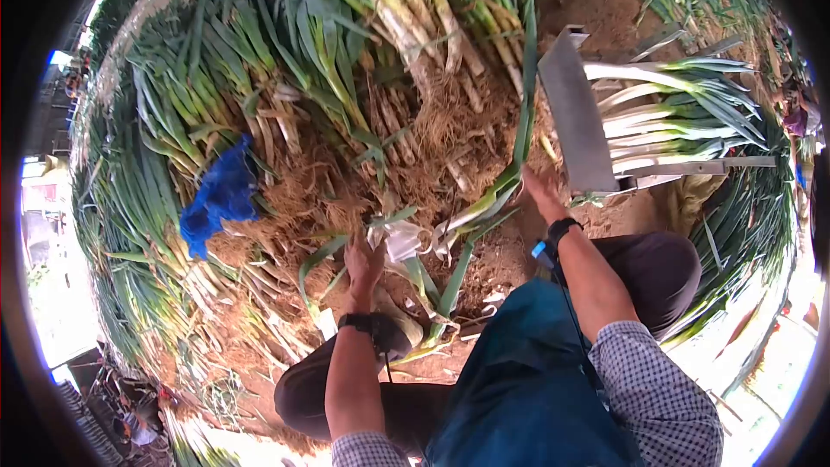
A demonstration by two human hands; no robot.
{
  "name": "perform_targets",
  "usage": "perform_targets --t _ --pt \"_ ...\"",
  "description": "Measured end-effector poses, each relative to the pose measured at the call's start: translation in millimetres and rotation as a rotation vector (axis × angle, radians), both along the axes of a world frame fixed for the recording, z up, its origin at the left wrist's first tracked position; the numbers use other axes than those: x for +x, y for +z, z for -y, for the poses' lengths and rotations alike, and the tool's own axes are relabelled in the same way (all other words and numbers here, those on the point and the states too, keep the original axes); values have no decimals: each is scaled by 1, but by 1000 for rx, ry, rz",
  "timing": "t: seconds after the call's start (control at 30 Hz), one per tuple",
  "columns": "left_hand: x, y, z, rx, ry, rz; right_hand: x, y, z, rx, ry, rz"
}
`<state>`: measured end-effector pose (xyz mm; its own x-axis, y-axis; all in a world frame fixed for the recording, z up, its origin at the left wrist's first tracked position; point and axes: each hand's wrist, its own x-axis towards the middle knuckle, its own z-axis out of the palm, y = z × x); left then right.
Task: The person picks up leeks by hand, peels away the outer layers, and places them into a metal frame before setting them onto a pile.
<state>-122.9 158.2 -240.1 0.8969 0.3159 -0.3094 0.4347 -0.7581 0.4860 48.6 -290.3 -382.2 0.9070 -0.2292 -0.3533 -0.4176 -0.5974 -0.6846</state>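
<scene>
My left hand (364,264) is low among the roots, its fingers closed beside a crumpled whitish piece (402,240); what they grip is hidden. To the right, my right hand (542,193) closes on the leafy part of a leek (484,207), whose pale end points toward my left hand. Loose green leaves (452,290) lie between my knees. Just past the right hand stands a grey metal holder (575,112), with several trimmed leeks (657,125) laid in it, white ends against its plate.
Untrimmed leeks with earthy roots (458,117) are heaped in front and along the left (147,199). A blue plastic scrap (220,195) lies on them. More leeks (718,242) are piled at the right. Bare soil (493,272) shows near my knees.
</scene>
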Motion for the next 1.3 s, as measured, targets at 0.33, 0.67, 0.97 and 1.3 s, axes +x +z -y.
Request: perform_targets --t 0.33,0.67,0.97,1.3 --pt "15 -67 60 41 112 -145 -5 81 -52 311 -83 12" --pt "-78 -90 174 -61 -108 -24 -158 61 -112 -124 244 -122" --pt "-42 -27 -20 307 -93 -146 -135 74 -91 -38 156 -176" --pt "-59 -45 -49 303 -96 -487 -125 84 -94 -274 190 -152"
